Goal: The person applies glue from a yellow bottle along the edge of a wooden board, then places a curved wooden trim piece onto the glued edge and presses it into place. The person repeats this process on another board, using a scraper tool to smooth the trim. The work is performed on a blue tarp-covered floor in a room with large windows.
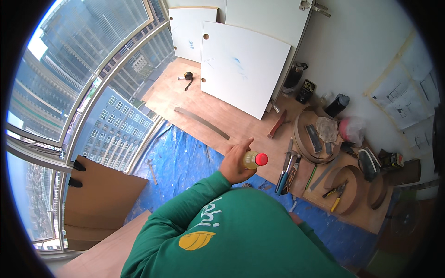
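My left hand (pixel 235 163) is wrapped around a small clear bottle (pixel 251 160) with a red cap and yellowish contents. It is held in front of my body, over the near edge of the wooden worktop (pixel 250 129). One finger points away from the bottle. Only a sliver of my right hand (pixel 295 217) shows low beside my green shirt; its fingers are hidden. Closest to the bottle on the worktop are a long thin strip (pixel 202 123) and a group of hand tools (pixel 288 170) with dark and blue handles.
White panels (pixel 241 65) with round holes lean at the back. A tape measure (pixel 187 76), a red-handled tool (pixel 278 124), coiled edging (pixel 296 134) and yellow-handled pliers (pixel 338 194) lie on the worktop. Blue sheeting (pixel 178 162) covers the floor; cardboard (pixel 97 199) leans by the windows.
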The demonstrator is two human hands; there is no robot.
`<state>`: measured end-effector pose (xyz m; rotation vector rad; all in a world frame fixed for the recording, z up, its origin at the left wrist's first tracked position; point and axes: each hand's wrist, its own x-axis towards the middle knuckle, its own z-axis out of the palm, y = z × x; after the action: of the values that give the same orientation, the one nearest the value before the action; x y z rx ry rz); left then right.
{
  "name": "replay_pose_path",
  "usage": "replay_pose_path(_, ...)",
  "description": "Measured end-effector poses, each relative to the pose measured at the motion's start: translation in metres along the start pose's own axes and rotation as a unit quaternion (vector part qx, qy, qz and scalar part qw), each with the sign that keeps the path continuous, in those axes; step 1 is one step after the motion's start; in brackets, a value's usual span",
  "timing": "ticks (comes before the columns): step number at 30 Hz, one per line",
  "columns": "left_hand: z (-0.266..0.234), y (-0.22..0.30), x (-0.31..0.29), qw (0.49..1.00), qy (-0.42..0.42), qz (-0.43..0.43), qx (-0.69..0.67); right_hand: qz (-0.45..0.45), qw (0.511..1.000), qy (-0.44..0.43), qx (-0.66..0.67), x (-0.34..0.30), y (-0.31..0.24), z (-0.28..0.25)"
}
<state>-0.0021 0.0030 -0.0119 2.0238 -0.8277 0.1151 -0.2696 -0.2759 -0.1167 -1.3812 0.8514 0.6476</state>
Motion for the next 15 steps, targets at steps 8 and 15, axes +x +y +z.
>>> replay_pose_path(8,-0.004,0.0,0.007,1.0,-0.004,0.023,0.002,-0.157,0.977,0.145,0.0,0.036,-0.14,0.009)
replay_pose_path(15,-0.016,0.003,0.004,1.0,0.007,0.015,0.015,-0.252,0.967,-0.018,0.045,0.067,-0.152,0.073)
